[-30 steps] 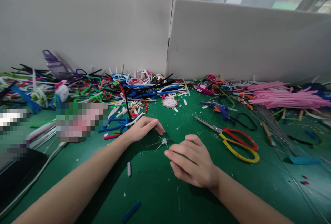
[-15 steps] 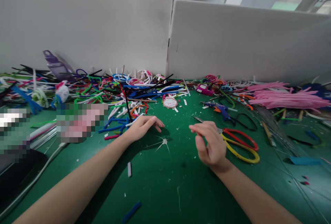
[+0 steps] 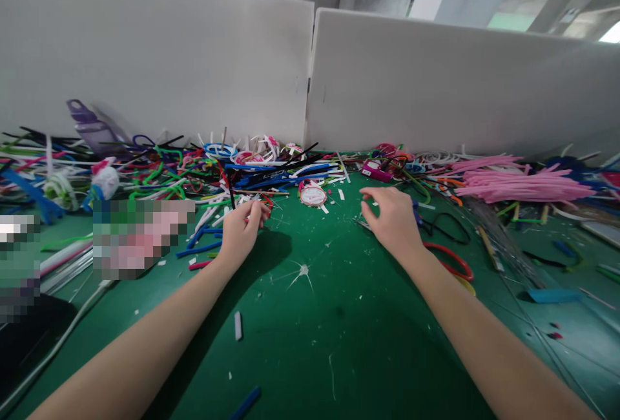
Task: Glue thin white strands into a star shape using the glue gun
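My left hand (image 3: 241,231) is at the near edge of a heap of cut pipe cleaners, its fingers curled together. A bit of red shows at the fingertips, but I cannot make out what they hold. Short blue pipe cleaner pieces (image 3: 201,249) lie just left of that wrist. My right hand (image 3: 391,218) hovers with bent fingers and the thumb apart, nothing between them. Under it lie scissors with red and yellow handles (image 3: 453,260), partly hidden by the hand and forearm. A round white piece with a pink rim (image 3: 312,195) lies between and beyond the hands.
Pink pipe cleaners (image 3: 523,184) are piled at the right. A magenta box (image 3: 376,171) and a dark cord (image 3: 453,220) lie beyond the right hand. A purple bottle (image 3: 94,129) leans at the back left. Grey panels (image 3: 155,58) close off the far edge.
My left hand has moved left and away from me into the cut pieces, its fingers curling. My right hand has gone forward, from beside the scissors to over them, and its fingers have spread.
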Demonstrator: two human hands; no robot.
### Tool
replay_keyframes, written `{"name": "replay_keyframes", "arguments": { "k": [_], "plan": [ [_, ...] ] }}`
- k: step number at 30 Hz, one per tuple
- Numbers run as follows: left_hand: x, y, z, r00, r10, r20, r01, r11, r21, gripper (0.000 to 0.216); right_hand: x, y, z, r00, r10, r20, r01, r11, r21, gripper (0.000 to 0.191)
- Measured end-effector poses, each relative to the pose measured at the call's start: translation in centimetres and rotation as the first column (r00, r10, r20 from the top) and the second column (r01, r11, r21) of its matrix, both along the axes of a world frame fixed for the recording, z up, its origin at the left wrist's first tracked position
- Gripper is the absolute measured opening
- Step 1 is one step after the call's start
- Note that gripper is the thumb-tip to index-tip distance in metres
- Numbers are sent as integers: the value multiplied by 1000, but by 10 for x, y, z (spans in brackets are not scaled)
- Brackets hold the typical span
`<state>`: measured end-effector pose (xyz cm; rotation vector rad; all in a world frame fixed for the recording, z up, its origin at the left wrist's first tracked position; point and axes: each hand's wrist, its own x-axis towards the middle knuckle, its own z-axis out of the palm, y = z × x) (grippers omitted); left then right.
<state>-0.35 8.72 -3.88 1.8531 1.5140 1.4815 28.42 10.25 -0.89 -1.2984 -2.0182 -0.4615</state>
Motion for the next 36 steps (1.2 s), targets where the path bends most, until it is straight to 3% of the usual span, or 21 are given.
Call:
{"name": "replay_keyframes", "arguments": {
  "k": [5,9,13,16,19,23,27,30,33,35,36],
  "plan": [
    [-1,1,-1,994,50,-97,-50,999,-1,29,-9,59,2,942,-25,334,122,954,-272,25],
    [-1,3,-2,982,33,-188,-32,999,8,28,-22,89,-8,918,5,395,120,949,-293,26],
    [-1,4,-5,971,20,-237,-16,1000,21,28,-30,97,-16,893,7,450,138,948,-288,22],
    [0,4,-5,963,13,-268,4,998,64,27,-32,94,-18,885,-23,465,159,954,-255,26],
    [2,4,-3,962,39,-271,15,981,194,21,-34,80,-15,891,-37,452,137,972,-191,27],
    [5,3,-2,908,113,-404,33,941,337,25,-45,48,-9,880,80,468,-75,997,-29,26],
    [6,1,-2,794,112,-597,103,944,314,18,-60,22,-6,857,179,483,-226,973,41,22],
    [5,-1,-2,759,79,-647,147,946,288,16,-65,14,-3,851,227,474,-274,961,30,23],
    [4,-2,-2,754,76,-653,147,949,279,16,-57,14,4,903,223,367,-241,971,3,21],
    [4,-2,-3,762,90,-642,127,951,283,16,-40,18,8,971,108,215,-107,994,-16,34],
    [4,-1,-3,769,101,-631,113,951,289,15,-28,20,8,991,-9,131,13,1000,-25,39]
  ]
}}
